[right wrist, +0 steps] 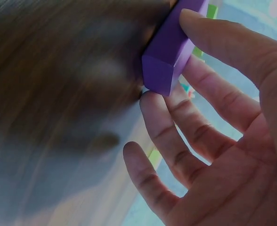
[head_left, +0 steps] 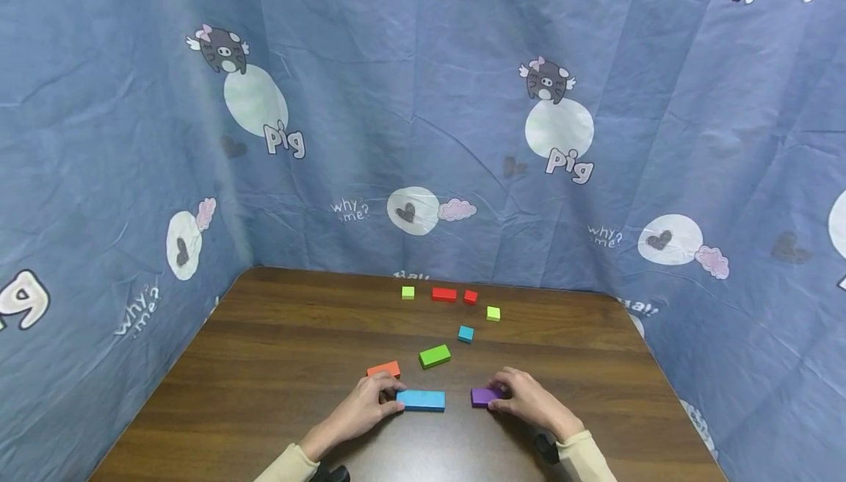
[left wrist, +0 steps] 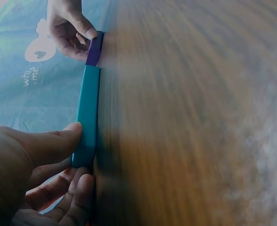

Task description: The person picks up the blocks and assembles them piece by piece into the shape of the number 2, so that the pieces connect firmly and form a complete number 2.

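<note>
My left hand [head_left: 367, 401] pinches the left end of a long blue block [head_left: 421, 400] between thumb and fingers, low over the wooden table. To the right, my right hand [head_left: 529, 397] grips a purple block [head_left: 485, 397], its thumb on the near side and fingers on the far side. A gap separates the two blocks in the head view, and they point roughly along one line. In the right wrist view the purple block [right wrist: 169, 52] shows a square end, with the little finger held off it. An orange block [head_left: 384, 369] lies just beyond my left fingers.
A green block [head_left: 435, 356] lies beyond the blue one. Farther back are a small blue cube [head_left: 465, 334], two lime cubes [head_left: 493, 314], a red block [head_left: 444, 295] and a red cube [head_left: 471, 297]. A blue printed curtain [head_left: 410, 137] hangs behind the wooden table [head_left: 284, 350].
</note>
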A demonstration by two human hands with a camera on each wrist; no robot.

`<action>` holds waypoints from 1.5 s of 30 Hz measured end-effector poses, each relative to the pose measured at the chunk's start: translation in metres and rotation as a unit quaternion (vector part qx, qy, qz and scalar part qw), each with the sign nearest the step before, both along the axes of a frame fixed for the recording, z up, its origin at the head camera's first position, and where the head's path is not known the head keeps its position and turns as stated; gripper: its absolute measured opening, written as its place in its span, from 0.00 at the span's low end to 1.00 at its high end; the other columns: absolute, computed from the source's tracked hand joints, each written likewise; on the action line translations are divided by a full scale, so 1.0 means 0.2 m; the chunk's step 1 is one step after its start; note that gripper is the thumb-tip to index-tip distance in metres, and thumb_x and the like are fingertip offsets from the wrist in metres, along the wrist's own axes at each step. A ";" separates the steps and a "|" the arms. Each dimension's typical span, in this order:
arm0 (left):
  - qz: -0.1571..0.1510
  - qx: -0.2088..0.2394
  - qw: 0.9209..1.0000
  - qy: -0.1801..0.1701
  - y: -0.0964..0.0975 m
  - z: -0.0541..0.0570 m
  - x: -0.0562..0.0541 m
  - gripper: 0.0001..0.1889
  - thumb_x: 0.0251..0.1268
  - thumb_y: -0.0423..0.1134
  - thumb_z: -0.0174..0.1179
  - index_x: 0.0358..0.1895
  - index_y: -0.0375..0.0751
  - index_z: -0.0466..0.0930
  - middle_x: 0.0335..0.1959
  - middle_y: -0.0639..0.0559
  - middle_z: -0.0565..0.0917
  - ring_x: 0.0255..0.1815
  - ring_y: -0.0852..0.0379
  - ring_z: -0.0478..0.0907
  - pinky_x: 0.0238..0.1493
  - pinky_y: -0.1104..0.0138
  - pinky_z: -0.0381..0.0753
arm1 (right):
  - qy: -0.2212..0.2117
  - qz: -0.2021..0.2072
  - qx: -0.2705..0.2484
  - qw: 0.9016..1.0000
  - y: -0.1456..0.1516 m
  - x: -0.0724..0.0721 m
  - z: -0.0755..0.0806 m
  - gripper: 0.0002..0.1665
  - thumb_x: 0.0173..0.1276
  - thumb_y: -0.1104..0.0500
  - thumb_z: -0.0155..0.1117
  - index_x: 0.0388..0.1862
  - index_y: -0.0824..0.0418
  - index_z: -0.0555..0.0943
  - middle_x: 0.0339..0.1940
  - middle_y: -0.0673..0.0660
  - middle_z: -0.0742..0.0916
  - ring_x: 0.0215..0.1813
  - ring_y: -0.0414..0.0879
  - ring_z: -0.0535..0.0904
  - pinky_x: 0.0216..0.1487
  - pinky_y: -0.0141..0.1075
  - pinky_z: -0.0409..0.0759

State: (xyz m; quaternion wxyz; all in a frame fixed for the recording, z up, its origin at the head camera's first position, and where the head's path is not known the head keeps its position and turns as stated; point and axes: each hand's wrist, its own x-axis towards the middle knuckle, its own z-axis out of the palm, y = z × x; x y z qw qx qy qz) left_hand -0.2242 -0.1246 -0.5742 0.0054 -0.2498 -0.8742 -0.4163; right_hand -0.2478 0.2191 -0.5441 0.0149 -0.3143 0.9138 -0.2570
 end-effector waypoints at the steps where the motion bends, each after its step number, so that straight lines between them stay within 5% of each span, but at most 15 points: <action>1: 0.000 0.000 1.000 0.000 0.00 0.00 0.00 0.15 0.59 0.41 0.67 0.46 0.38 0.83 0.38 0.54 0.81 0.37 0.65 0.77 0.35 0.74 0.75 | -0.002 0.001 0.000 1.000 -0.01 0.00 0.00 0.14 0.58 0.57 0.72 0.42 0.59 0.83 0.38 0.49 0.84 0.41 0.41 0.80 0.44 0.36 0.77; 45: -0.007 0.005 1.000 -0.003 0.00 -0.01 0.00 0.14 0.60 0.39 0.66 0.47 0.37 0.83 0.40 0.53 0.82 0.38 0.65 0.78 0.37 0.73 0.76 | 0.006 0.029 -0.006 1.000 -0.20 0.02 -0.02 0.15 0.60 0.53 0.71 0.44 0.57 0.83 0.38 0.47 0.83 0.40 0.37 0.77 0.43 0.33 0.76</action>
